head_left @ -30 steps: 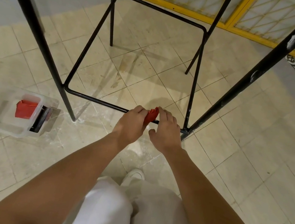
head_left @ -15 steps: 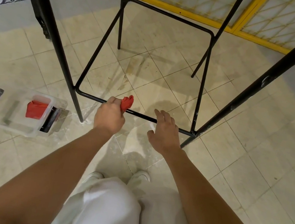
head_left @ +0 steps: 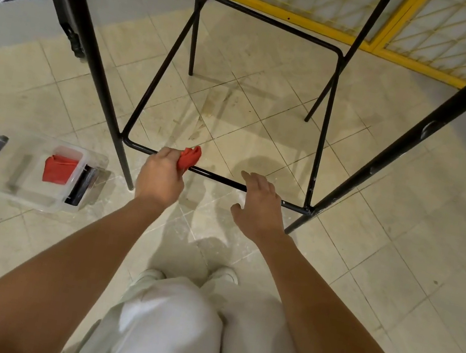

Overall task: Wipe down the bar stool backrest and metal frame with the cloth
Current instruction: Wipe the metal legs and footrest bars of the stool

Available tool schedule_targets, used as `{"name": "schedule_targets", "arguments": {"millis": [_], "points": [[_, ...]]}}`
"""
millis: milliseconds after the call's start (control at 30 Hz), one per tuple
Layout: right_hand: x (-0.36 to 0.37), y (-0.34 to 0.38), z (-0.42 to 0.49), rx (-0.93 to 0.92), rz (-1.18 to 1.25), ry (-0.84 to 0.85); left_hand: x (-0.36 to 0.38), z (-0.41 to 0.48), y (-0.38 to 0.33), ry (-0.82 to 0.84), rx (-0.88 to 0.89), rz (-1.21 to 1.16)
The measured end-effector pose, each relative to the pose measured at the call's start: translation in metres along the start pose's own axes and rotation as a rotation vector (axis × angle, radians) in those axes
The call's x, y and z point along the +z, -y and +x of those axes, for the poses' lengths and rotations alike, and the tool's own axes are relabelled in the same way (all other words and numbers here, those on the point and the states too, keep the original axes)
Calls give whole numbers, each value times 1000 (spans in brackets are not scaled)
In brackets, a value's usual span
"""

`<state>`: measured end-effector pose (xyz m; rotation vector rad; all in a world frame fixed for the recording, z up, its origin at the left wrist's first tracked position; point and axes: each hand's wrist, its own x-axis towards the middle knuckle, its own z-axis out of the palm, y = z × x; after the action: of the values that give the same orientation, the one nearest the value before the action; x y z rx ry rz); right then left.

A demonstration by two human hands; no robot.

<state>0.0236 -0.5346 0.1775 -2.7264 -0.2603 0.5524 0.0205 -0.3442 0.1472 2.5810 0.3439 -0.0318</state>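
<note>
The seat and backrest of the stool are cut off at the top edge, so only the black metal frame (head_left: 325,124) can be seen. Its near footrest bar (head_left: 219,177) lies low above the tiled floor (head_left: 395,265), running from left to right and a little toward the viewer. The left hand (head_left: 160,178) is closed around a red cloth (head_left: 189,158), bunched and pressed on this bar near its left end; the fingers are hidden under the hand. The right hand (head_left: 258,208) is spread and holds nothing, its fingertips at the bar. Whether they touch it is not clear. A clear plastic box (head_left: 7,188) with another red cloth lies on the floor at left.
</note>
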Motion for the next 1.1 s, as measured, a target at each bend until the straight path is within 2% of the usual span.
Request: {"name": "schedule_targets", "arguments": {"millis": [133,367,667,900,1000,1100], "points": [[-5,-6,-5,16,10,-22,12,-9,-30,28,49,-51],[-14,-27,-19,41,19,-33,33,-17,-68,258,218,-139],[-23,-55,-43,89,195,-102,37,-18,-82,138,14,-59],[-28,-81,-56,168,267,-224,58,-34,-133,313,198,-114],[-30,-96,-60,217,305,-274,58,-34,-131,326,233,-91],[-30,-107,-60,294,357,-339,56,-30,-125,276,175,-13]]}}
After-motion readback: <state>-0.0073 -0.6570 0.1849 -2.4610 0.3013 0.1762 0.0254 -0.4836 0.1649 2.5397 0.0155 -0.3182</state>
